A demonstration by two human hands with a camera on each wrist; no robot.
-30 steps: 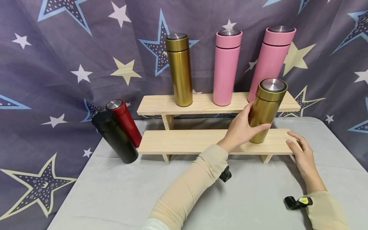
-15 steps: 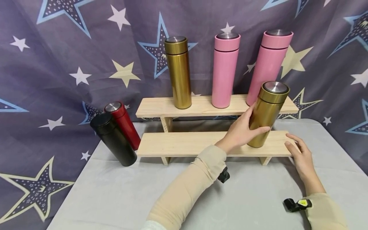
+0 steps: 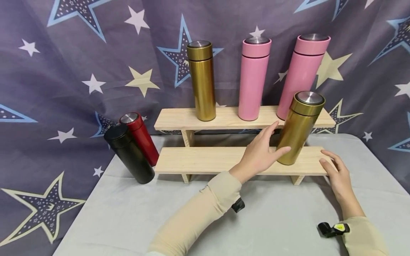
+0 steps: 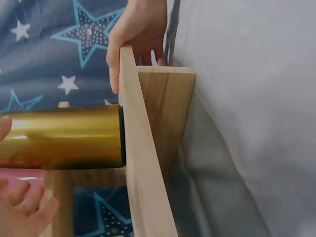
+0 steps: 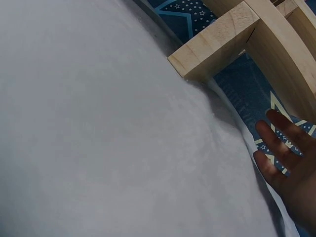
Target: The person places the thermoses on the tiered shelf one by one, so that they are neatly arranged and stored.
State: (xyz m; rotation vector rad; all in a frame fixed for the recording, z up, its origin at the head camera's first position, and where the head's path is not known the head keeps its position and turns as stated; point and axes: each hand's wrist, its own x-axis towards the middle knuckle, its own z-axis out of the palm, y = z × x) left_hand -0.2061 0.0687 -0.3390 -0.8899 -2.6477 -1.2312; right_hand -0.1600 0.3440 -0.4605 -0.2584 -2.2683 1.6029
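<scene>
Just released front gold bottle (image 3: 298,132), standing on lower shelf (image 3: 198,160) right of frame centre and apparently placed, from spread, empty left hand (image 3: 257,155), with right hand (image 3: 340,179) resting loosely on that shelf's end.

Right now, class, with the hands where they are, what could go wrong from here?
The left hand is open beside the lower gold bottle, its thumb overlapping it in the head view; a careless move might knock it. The right hand is at the lower shelf's right end; a jolt there could rock that bottle. If the shelf slid leftward, it might bump the red bottle or black bottle close by.
</scene>
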